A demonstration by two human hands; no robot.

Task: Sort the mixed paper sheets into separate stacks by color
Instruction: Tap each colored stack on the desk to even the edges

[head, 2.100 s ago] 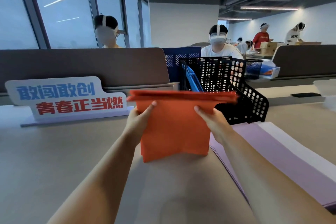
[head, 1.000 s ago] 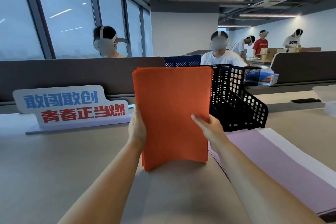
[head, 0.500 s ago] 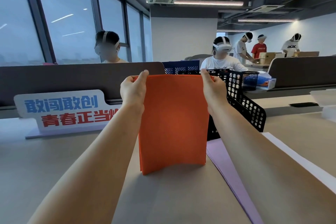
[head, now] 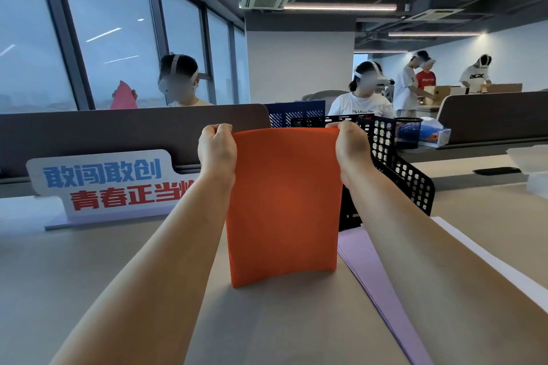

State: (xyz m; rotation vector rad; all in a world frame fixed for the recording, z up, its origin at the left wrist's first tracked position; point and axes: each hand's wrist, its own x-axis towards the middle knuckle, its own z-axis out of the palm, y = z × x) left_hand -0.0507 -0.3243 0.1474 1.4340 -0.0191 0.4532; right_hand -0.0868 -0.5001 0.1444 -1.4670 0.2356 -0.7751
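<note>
Single view: a wide-angle camera worn on the person's head, facing forward and slightly down across the desk (head: pixel 89 290). Both forearms (head: pixel 166 261) enter from the lower edge. The left hand (head: pixel 216 151) and right hand (head: pixel 353 151), gripping the orange sheets (head: pixel 281 201), sit near the lens at frame centre. The partition (head: pixel 118 133) and windows (head: pixel 112 38) occupy the upper left.

Upright, bowed orange sheets (head: pixel 283 201); flat purple sheets (head: pixel 355 258) just beside

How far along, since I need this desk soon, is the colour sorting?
Done: a purple stack and white sheets lie flat at the right. In hand: left hand and right hand pinch the top corners of the orange stack, upright on the desk. Left: laying it down; no mixed pile is in view.
</note>
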